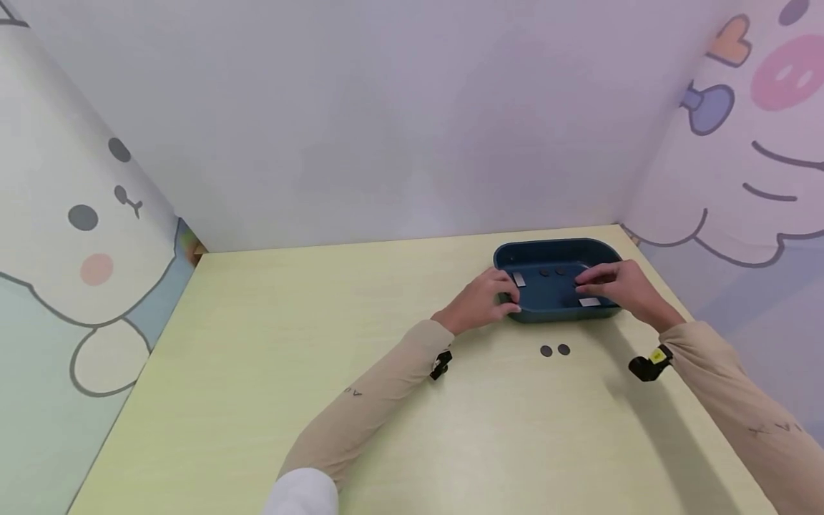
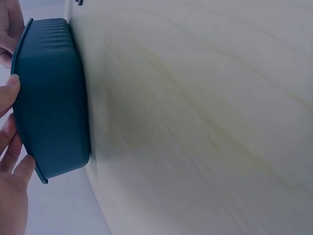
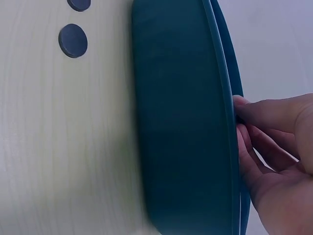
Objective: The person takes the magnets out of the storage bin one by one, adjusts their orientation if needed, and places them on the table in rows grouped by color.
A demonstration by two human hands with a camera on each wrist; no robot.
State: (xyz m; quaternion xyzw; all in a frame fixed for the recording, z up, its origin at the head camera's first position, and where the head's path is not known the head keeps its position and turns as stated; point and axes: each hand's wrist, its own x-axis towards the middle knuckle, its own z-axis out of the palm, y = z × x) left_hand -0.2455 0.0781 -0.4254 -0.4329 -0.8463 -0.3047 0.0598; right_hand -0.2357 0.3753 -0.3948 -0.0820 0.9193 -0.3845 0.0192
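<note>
Blue tray [image 1: 558, 315] sits upright on the desk [image 1: 309, 357], toward the far edge. On the tray's floor: two dark discs [image 1: 544, 272] side by side, nearer its far wall; one white rectangle [image 1: 518, 280] at its left end; another white rectangle [image 1: 589, 302] by its near wall, toward the right. Left hand [image 1: 484, 299] at the tray's left end, thumb and fingers gripping the rim. Right hand [image 1: 626, 287] over the tray's right part, thumb and fingers pinching a small dark piece [image 1: 576, 284], mostly hidden by the fingertips. Just in front of the tray, on the desk: a pair of loose discs [image 1: 546, 350], dark and lying flat, next to each other. Beige sleeves [image 1: 373, 386] reach to the tray from its near side; a small black device at each wrist. Behind the tray, a pale wall [image 1: 386, 129]. Well left of it, a panel [image 1: 51, 172] printed with a cartoon animal; right of it, another panel [image 1: 740, 186], pink snout printed high up.
</note>
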